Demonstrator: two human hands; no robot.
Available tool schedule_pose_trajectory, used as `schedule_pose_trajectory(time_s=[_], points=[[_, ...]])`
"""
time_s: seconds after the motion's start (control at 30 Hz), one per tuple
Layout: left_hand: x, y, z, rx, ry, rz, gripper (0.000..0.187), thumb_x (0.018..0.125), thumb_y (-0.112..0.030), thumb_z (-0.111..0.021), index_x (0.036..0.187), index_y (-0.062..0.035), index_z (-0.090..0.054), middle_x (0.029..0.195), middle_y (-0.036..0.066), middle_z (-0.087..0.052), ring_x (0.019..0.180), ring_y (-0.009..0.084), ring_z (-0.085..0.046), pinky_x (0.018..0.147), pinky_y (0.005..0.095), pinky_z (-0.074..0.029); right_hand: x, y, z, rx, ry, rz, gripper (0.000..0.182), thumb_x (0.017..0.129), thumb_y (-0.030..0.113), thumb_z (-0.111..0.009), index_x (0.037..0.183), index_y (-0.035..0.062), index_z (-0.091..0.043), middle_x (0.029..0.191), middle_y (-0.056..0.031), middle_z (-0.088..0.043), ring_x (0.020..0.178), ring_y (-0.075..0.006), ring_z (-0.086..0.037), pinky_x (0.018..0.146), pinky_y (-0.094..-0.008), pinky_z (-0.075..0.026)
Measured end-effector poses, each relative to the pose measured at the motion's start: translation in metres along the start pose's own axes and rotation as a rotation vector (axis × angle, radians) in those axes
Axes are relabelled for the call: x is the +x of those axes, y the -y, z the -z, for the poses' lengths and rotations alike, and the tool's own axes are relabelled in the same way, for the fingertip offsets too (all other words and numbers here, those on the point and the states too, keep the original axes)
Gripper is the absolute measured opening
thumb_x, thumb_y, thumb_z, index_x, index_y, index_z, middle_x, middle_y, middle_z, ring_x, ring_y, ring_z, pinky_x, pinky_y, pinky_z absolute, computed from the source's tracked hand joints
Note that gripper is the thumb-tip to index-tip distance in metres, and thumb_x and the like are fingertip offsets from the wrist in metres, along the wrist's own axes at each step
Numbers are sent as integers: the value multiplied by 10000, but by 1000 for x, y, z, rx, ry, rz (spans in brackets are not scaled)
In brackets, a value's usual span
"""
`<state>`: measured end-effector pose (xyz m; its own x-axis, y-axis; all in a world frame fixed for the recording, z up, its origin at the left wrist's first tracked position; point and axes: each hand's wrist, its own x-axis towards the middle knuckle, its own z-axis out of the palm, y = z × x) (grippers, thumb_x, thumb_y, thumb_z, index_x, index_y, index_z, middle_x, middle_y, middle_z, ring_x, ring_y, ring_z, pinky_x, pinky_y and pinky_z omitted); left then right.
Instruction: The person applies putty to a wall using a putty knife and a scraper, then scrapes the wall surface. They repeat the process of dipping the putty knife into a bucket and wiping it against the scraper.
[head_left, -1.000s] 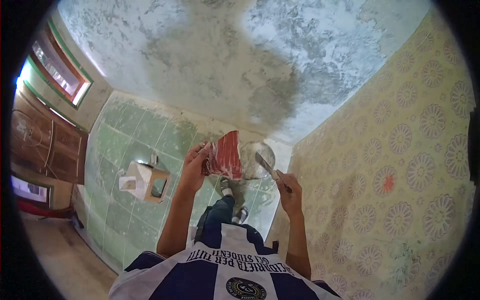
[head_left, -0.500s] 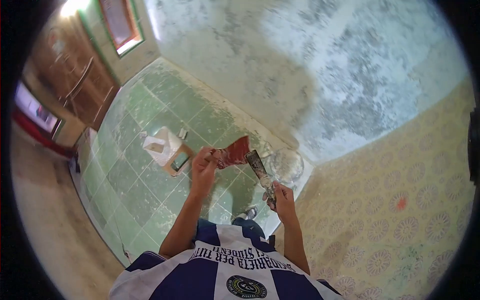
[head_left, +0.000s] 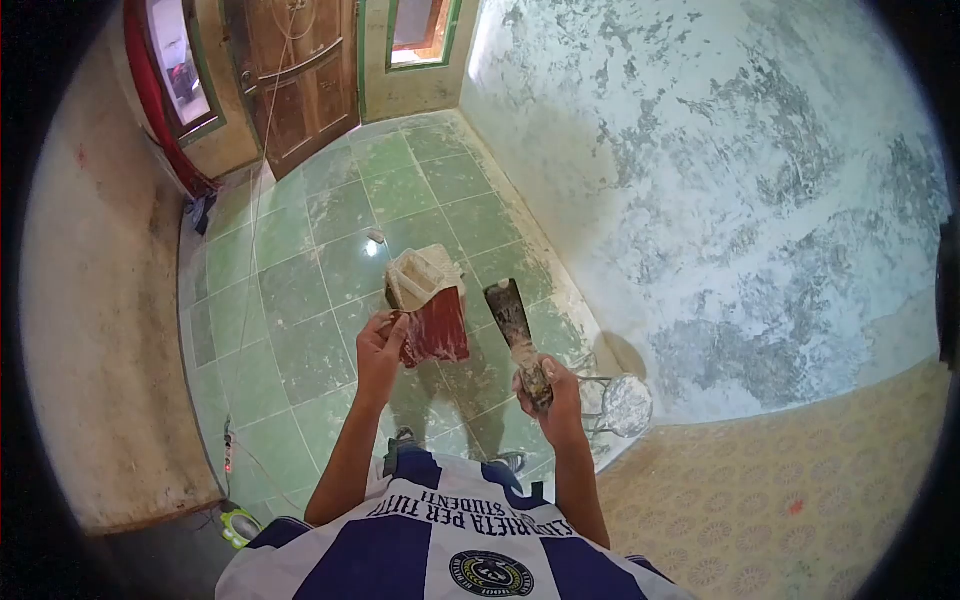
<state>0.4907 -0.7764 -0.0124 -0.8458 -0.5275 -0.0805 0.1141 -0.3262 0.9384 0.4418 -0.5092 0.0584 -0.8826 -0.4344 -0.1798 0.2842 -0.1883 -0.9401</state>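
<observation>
My left hand (head_left: 380, 345) pinches the edge of a flat red scraper (head_left: 438, 330) smeared with white material. A putty knife (head_left: 510, 318) with a dark blade and a crusted handle points up and away from my right hand (head_left: 550, 395), whose fingers wrap its handle. The two tools are apart, with green floor showing between them. Behind the red scraper, a whitish bag or box (head_left: 432, 268) on the floor is partly hidden by it.
A round-topped stool (head_left: 627, 405) splashed with white stands at the right, by the patchy wall (head_left: 740, 200). Ahead is a wooden door (head_left: 305, 110). A power strip (head_left: 228, 450) and cable lie on the tiles at the left.
The view has swung right and tilted, bringing the door nearer the middle. The red scraper and the putty knife have moved farther apart, and the scraper now hangs lower.
</observation>
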Motion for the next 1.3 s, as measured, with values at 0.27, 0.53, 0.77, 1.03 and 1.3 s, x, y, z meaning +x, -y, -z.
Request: schedule_pose_trajectory(time_s=[0.27, 0.53, 0.77, 1.03, 1.3], points=[[18, -5, -17, -236, 147, 257, 169, 1011, -161, -609, 1103, -20, -617, 939, 20, -689, 782, 84, -671, 675, 242, -560, -4, 0, 15, -411, 31, 449, 318, 961, 88, -622, 1260, -21, -624, 1127, -133, -643, 946, -183, -611, 757, -276, -497], [27, 12, -83, -259, 365, 397, 287, 1008, -191, -598, 1197, 25, -596, 1003, 64, -705, 823, 111, -706, 692, 256, -599, -22, 7, 93, -689, -73, 299, 343, 871, 9, -723, 1211, 28, -680, 1185, -99, -644, 1060, -189, -631, 892, -302, -521], [33, 19, -111, -276, 227, 334, 217, 1019, -186, -588, 1147, -11, -597, 1016, 50, -707, 828, 116, -707, 710, 272, -588, -17, -14, 193, -684, -153, 193, 292, 921, 61, -680, 1210, 25, -672, 1092, -92, -666, 977, -182, -629, 844, -303, -505], [24, 27, -114, -234, -190, 60, 152, 989, -136, -638, 1124, -81, -595, 1003, 61, -707, 835, 151, -702, 721, 328, -585, 54, -38, 184, -161, 66, -117, 354, 1062, 285, -444, 1213, 20, -625, 837, -54, -658, 551, -63, -498, 481, -220, -389], [73, 19, -32, -341, -257, 5, 160, 978, -116, -649, 1115, -61, -586, 1042, 78, -697, 928, 188, -694, 821, 359, -580, 144, -48, 69, -108, 169, -306, 286, 1041, 250, -478, 1132, 27, -632, 778, -39, -646, 480, -63, -470, 408, -212, -330]])
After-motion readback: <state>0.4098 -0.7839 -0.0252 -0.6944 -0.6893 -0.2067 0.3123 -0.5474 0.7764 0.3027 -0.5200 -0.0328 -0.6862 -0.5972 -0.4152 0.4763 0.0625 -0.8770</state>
